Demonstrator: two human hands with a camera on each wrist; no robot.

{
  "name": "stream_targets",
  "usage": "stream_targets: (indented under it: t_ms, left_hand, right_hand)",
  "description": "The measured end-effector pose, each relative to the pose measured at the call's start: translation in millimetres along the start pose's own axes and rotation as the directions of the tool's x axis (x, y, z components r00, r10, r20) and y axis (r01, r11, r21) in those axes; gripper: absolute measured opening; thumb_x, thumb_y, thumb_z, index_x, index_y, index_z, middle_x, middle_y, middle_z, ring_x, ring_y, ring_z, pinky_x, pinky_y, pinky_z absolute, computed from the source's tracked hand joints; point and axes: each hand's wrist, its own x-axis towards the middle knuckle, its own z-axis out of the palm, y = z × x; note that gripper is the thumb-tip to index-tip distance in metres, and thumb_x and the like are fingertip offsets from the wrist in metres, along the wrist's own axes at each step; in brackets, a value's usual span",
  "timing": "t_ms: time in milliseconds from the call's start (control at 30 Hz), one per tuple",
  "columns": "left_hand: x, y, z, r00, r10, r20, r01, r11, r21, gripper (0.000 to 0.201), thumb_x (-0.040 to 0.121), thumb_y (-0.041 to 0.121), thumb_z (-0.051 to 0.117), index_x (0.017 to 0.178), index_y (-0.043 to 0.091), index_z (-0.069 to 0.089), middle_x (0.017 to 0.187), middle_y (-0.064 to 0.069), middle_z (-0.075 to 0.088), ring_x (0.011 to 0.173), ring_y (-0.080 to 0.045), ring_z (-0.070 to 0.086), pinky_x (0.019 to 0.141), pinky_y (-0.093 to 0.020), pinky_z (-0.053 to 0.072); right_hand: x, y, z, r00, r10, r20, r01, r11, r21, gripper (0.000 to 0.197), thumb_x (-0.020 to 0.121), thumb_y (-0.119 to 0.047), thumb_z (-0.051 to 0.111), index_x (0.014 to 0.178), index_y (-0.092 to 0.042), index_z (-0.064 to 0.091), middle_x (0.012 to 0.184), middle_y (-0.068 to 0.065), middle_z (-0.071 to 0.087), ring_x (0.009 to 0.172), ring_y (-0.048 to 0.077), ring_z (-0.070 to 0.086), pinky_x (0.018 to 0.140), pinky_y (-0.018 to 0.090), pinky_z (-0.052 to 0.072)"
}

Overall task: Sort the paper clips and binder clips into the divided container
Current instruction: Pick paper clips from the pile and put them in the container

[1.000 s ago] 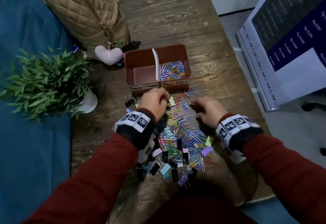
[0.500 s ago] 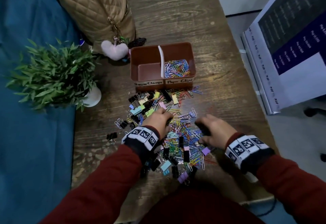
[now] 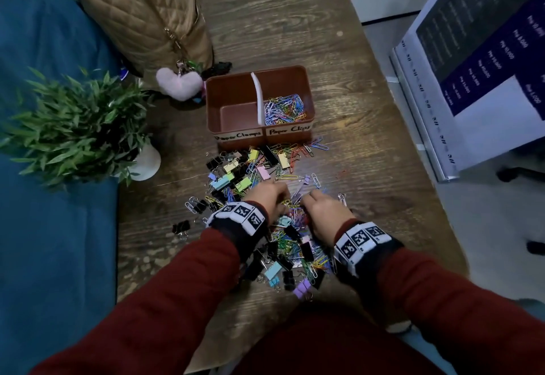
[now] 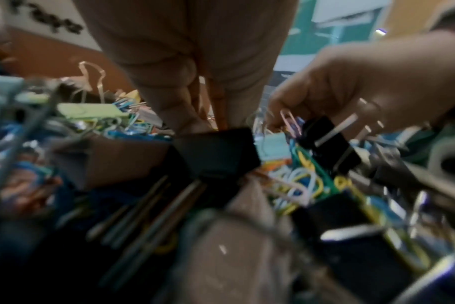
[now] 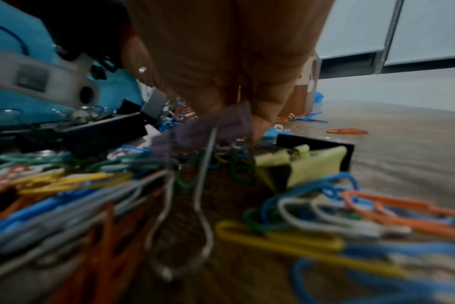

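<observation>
A brown divided container (image 3: 213, 109) stands at the far side of the pile. Its left part, labelled Paper Clamps, looks bare; the right part holds coloured paper clips (image 3: 283, 109). Mixed paper clips and binder clips (image 3: 236, 174) are heaped on the wooden table. My left hand (image 3: 281, 197) reaches down into the heap, and in the left wrist view its fingertips (image 4: 187, 121) close on a black binder clip (image 4: 216, 152). My right hand (image 3: 306, 200) sits close beside it, its fingers (image 5: 262, 123) pinching a blurred purple binder clip (image 5: 216, 125).
A potted plant (image 3: 76, 126) in a white pot stands at the left. Behind it lies a quilted tan bag (image 3: 141, 11) with a pink heart charm (image 3: 180, 82). A printed board (image 3: 486, 64) leans past the table's right edge. One black binder clip (image 3: 180, 227) lies apart at left.
Both hands have drawn back from the container's front to the middle of the heap and come closer together. The right hand has moved left toward the left hand.
</observation>
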Motion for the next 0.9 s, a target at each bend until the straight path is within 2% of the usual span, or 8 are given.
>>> stream_targets:
  t_ms: [100, 233, 367, 500, 667, 733, 800, 900]
  left_hand:
    - [-4, -4, -4, 1.000, -0.021, 0.009, 0.022, 0.999, -0.044, 0.020, 0.082, 0.015, 0.069, 0.101, 0.014, 0.064, 0.108, -0.003, 0.063, 0.101, -0.023, 0.059, 0.089, -0.030, 0.049]
    - [-9, -5, -10, 1.000, -0.014, -0.006, 0.014, 0.999, 0.048, 0.042, 0.085, 0.002, 0.058, 0.123, 0.020, 0.056, 0.123, -0.005, 0.059, 0.110, -0.024, 0.057, 0.097, -0.033, 0.047]
    - [-8, -2, -7, 0.999, 0.047, 0.011, -0.047, 0.996, 0.075, 0.064, 0.081, 0.006, 0.066, 0.135, 0.032, 0.042, 0.129, -0.005, 0.048, 0.111, -0.026, 0.055, 0.094, -0.040, 0.050]
    - [-6, 11, -3, 0.989, 0.145, 0.023, -0.147, 0.966, 0.214, 0.056, 0.086, 0.020, 0.064, 0.134, 0.039, 0.043, 0.124, -0.005, 0.044, 0.112, -0.026, 0.048, 0.090, -0.039, 0.051]
    - [-3, 12, -4, 0.993, 0.121, -0.007, -0.119, 0.983, 0.137, 0.046, 0.088, 0.014, 0.060, 0.130, 0.028, 0.046, 0.124, -0.007, 0.049, 0.107, -0.027, 0.058, 0.086, -0.037, 0.052]
    - [-4, 6, -5, 0.996, 0.063, -0.058, -0.061, 0.998, 0.031, 0.052, 0.087, 0.010, 0.060, 0.133, 0.027, 0.042, 0.129, -0.006, 0.051, 0.109, -0.028, 0.058, 0.091, -0.040, 0.051]
    - [-8, -2, -5, 0.994, 0.006, -0.109, -0.009, 1.000, -0.024, 0.051, 0.085, 0.010, 0.064, 0.130, 0.024, 0.045, 0.127, -0.003, 0.055, 0.112, -0.025, 0.057, 0.096, -0.038, 0.049]
    - [-13, -14, -5, 0.995, 0.011, -0.102, -0.003, 0.997, 0.075, 0.031, 0.084, 0.019, 0.067, 0.114, 0.022, 0.058, 0.115, 0.002, 0.058, 0.106, -0.019, 0.057, 0.092, -0.032, 0.049]
  right_hand:
    - [5, 5, -5, 0.997, 0.062, -0.039, -0.058, 0.993, 0.105, 0.030, 0.080, 0.005, 0.051, 0.105, -0.009, 0.058, 0.107, 0.012, 0.059, 0.100, 0.028, 0.058, 0.082, 0.031, 0.045]
    - [2, 20, -24, 0.957, 0.289, -0.030, -0.261, 0.900, 0.350, 0.017, 0.079, -0.001, 0.062, 0.092, -0.010, 0.068, 0.091, 0.010, 0.068, 0.084, 0.021, 0.059, 0.070, 0.022, 0.039]
    - [1, 32, -46, 0.899, 0.430, 0.079, -0.376, 0.668, 0.642, 0.018, 0.074, 0.002, 0.072, 0.075, -0.014, 0.064, 0.066, 0.002, 0.057, 0.058, 0.015, 0.052, 0.059, 0.024, 0.045]
    - [6, 36, -65, 0.887, 0.445, 0.125, -0.336, 0.436, 0.835, 0.025, 0.075, 0.013, 0.067, 0.071, -0.010, 0.057, 0.059, 0.005, 0.049, 0.035, 0.005, 0.048, 0.038, 0.014, 0.041]
    - [17, 40, -81, 0.895, 0.391, 0.214, -0.338, 0.281, 0.898, 0.022, 0.078, 0.012, 0.063, 0.074, -0.008, 0.058, 0.067, 0.006, 0.060, 0.042, 0.003, 0.057, 0.041, 0.016, 0.048]
    - [19, 40, -85, 0.897, 0.377, 0.233, -0.343, 0.257, 0.903, 0.023, 0.079, 0.013, 0.061, 0.073, -0.009, 0.057, 0.068, 0.006, 0.060, 0.044, 0.004, 0.058, 0.040, 0.017, 0.047]
    - [23, 38, -92, 0.906, 0.366, 0.213, -0.329, 0.291, 0.899, 0.023, 0.078, 0.015, 0.060, 0.073, -0.007, 0.058, 0.068, 0.008, 0.060, 0.046, 0.008, 0.059, 0.040, 0.017, 0.047]
    - [41, 26, -112, 0.931, 0.347, 0.118, -0.257, 0.386, 0.886, 0.023, 0.075, 0.017, 0.062, 0.069, -0.005, 0.058, 0.066, 0.011, 0.058, 0.052, 0.018, 0.054, 0.043, 0.023, 0.048]
